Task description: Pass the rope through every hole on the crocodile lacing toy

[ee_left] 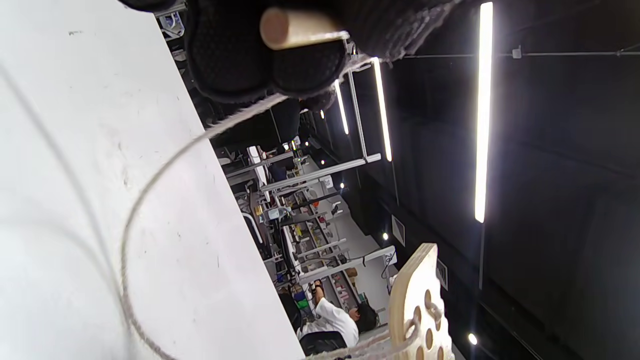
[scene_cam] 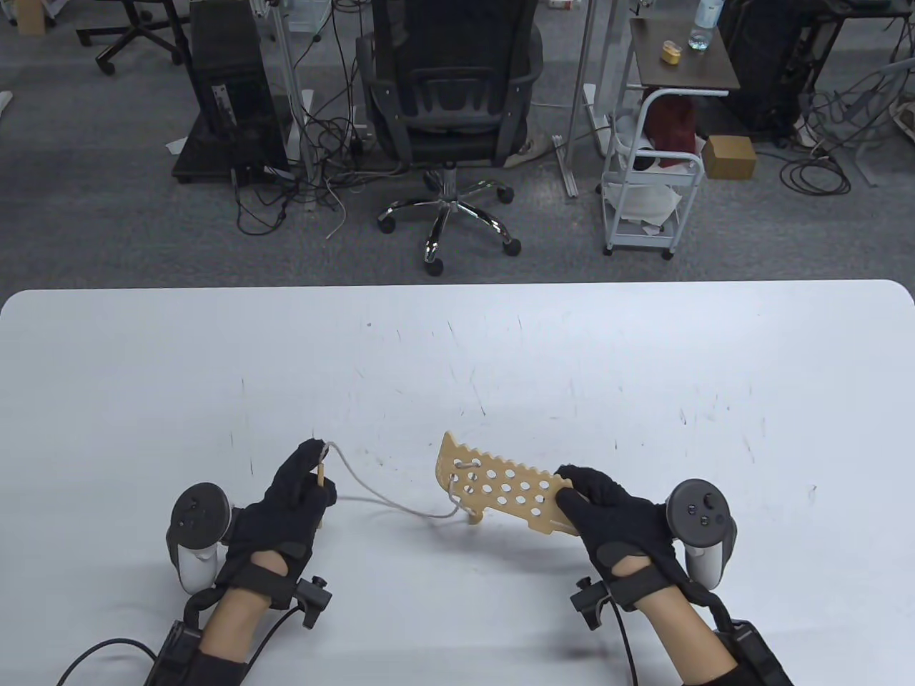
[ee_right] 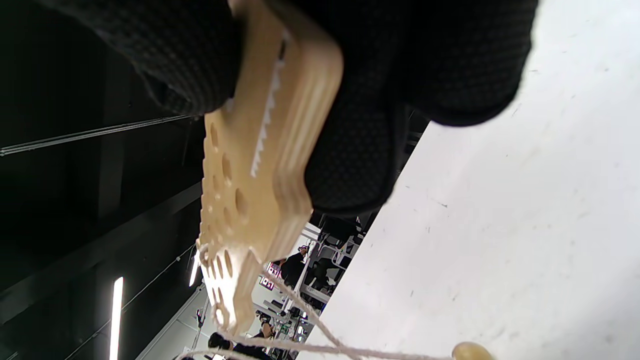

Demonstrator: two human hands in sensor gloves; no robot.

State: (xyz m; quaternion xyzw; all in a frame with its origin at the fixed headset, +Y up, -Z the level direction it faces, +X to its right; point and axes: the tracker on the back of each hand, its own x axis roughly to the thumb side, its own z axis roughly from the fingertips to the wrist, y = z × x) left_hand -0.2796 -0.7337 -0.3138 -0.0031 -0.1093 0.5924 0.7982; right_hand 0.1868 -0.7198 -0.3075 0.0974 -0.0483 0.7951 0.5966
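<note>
Beyond the far edge of the white bench (scene_cam: pixel 500 343), a black office chair (scene_cam: pixel 450 86) stands on grey carpet with a white trolley (scene_cam: pixel 647 193) to its right and a tangle of cables around a dark computer tower (scene_cam: pixel 225 93) to its left. On the near side of the bench, the right hand (scene_cam: pixel 615 518) grips the wooden crocodile lacing toy (scene_cam: pixel 500 486) by its right end, fingers and thumb curled round the board, which is tilted and held above the surface with its holed body pointing left. The left hand (scene_cam: pixel 293 500), well apart to the left, pinches the wooden needle (scene_cam: pixel 322 475) between curled fingers. The pale rope (scene_cam: pixel 386 500) runs from the needle's far end, sags across the gap, and passes through holes at the toy's left end.
</note>
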